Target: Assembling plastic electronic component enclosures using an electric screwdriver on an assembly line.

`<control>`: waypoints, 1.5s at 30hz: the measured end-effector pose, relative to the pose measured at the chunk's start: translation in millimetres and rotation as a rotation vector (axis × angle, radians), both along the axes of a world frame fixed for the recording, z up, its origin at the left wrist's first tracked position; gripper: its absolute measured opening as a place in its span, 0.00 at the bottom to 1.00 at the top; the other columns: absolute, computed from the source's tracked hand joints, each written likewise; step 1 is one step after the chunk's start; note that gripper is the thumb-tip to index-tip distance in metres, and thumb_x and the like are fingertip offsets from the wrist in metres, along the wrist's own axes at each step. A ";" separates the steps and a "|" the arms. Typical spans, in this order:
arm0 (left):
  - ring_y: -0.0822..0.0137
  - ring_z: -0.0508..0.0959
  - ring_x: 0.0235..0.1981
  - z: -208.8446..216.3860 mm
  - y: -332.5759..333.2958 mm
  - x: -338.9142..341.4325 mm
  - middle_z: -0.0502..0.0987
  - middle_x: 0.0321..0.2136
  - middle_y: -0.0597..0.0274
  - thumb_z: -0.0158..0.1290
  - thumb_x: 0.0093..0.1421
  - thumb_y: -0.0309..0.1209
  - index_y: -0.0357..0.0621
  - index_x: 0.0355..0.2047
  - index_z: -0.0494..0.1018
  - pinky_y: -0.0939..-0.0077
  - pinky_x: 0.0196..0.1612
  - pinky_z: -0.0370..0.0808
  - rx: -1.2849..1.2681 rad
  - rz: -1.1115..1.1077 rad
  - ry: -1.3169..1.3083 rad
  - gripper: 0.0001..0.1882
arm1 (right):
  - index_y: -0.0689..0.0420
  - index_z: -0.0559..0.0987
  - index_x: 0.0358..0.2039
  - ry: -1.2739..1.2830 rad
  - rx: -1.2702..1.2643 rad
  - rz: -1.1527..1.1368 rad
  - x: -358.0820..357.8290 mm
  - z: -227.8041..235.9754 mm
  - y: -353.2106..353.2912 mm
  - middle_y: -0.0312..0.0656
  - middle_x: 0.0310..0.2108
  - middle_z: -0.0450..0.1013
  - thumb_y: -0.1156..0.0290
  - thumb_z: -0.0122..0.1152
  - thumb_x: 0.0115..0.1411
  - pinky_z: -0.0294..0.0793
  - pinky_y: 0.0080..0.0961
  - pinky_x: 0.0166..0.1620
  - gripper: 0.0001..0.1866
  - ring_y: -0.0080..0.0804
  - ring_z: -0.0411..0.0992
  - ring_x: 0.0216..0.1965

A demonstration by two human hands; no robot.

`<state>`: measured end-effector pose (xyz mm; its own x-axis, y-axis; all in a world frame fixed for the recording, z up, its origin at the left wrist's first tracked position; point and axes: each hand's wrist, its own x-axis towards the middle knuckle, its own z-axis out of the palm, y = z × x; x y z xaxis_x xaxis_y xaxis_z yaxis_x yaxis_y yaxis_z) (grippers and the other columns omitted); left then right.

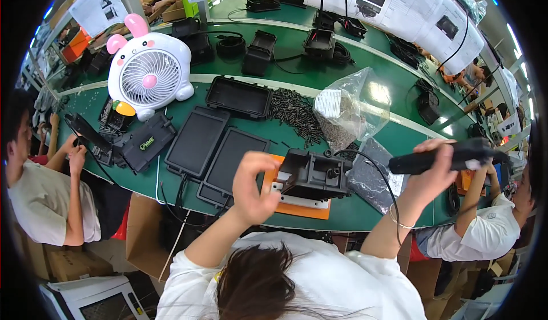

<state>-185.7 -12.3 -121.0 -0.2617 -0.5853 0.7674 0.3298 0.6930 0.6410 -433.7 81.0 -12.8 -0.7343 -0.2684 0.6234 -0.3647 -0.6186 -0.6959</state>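
Observation:
A black plastic box (315, 174) with an open compartment sits on an orange and white fixture (305, 206) in front of me. My left hand (255, 190) is at the fixture's left side, fingers curved and thumb apart, with nothing visible between them. My right hand (429, 177), raised to the right of the box, is wrapped around a black handheld tool that looks like an electric screwdriver (456, 156). A black cable (374, 163) arcs from the box toward my right wrist. Two flat black panels (197, 140) lie left of the fixture.
Black screws (294, 114) are heaped beyond the box, beside a black tray (238, 96) and a clear bag of small parts (342, 117). A bagged dark part (374, 174) lies right. A rabbit-shaped fan (149, 72) stands left. Co-workers sit on both sides.

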 end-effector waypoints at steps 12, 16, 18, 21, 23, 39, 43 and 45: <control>0.55 0.76 0.30 30.0 23.7 -30.9 0.75 0.28 0.55 0.53 0.39 0.22 0.39 0.34 0.72 0.66 0.34 0.72 -0.137 -0.216 -0.193 0.17 | 0.65 0.69 0.37 0.045 0.437 -0.353 3.5 -88.4 62.2 0.37 0.29 0.67 0.81 0.52 0.53 0.67 0.19 0.37 0.09 0.24 0.66 0.30; 0.64 0.72 0.24 65.4 31.9 -45.3 0.67 0.19 0.64 0.51 0.41 0.28 0.42 0.24 0.67 0.72 0.28 0.70 -0.569 -0.371 -0.261 0.08 | 0.63 0.73 0.41 -0.197 0.701 0.856 61.5 -55.9 29.8 0.40 0.31 0.72 0.63 0.45 0.63 0.68 0.21 0.39 0.16 0.25 0.69 0.34; 0.67 0.72 0.22 66.0 27.3 -49.7 0.66 0.18 0.67 0.50 0.41 0.28 0.45 0.21 0.64 0.75 0.26 0.69 -0.629 -0.309 -0.338 0.07 | 0.62 0.74 0.39 0.048 0.769 0.853 59.2 -61.2 17.4 0.37 0.29 0.70 0.63 0.45 0.63 0.66 0.19 0.37 0.16 0.22 0.67 0.32; 0.63 0.75 0.24 78.8 12.9 -11.4 0.67 0.17 0.63 0.54 0.37 0.26 0.45 0.23 0.68 0.72 0.24 0.71 -0.504 -0.304 -0.697 0.10 | 0.59 0.74 0.32 -0.491 0.854 0.365 18.5 -83.7 11.3 0.28 0.27 0.68 0.63 0.51 0.60 0.63 0.17 0.34 0.12 0.17 0.64 0.28; 0.62 0.75 0.22 91.9 -2.1 24.0 0.70 0.17 0.64 0.53 0.35 0.23 0.46 0.24 0.70 0.69 0.24 0.71 -0.366 -0.082 -1.205 0.12 | 0.63 0.73 0.35 -0.338 0.573 0.137 -11.1 -69.4 27.0 0.32 0.29 0.70 0.64 0.53 0.59 0.64 0.17 0.39 0.13 0.19 0.65 0.32; 0.55 0.75 0.32 110.2 1.7 11.4 0.73 0.37 0.56 0.54 0.35 0.29 0.43 0.18 0.66 0.70 0.31 0.71 -0.483 -0.240 -0.659 0.09 | 0.60 0.67 0.45 0.026 0.302 1.075 131.6 -65.9 -34.6 0.43 0.41 0.68 0.62 0.45 0.57 0.64 0.27 0.49 0.19 0.33 0.67 0.44; 0.55 0.72 0.26 98.8 -11.2 37.2 0.71 0.30 0.56 0.55 0.31 0.28 0.42 0.20 0.67 0.68 0.27 0.68 -0.510 0.050 -0.770 0.13 | 0.62 0.71 0.34 0.262 0.412 0.230 74.4 -75.7 -21.0 0.39 0.33 0.66 0.83 0.54 0.51 0.69 0.17 0.34 0.09 0.22 0.67 0.28; 0.60 0.72 0.30 105.1 -10.2 42.6 0.70 0.32 0.58 0.52 0.38 0.27 0.44 0.21 0.67 0.69 0.32 0.68 -0.575 0.285 -0.968 0.07 | 0.63 0.66 0.41 0.140 0.260 -0.286 38.3 -64.6 -6.7 0.40 0.37 0.64 0.83 0.55 0.52 0.68 0.19 0.36 0.15 0.23 0.65 0.35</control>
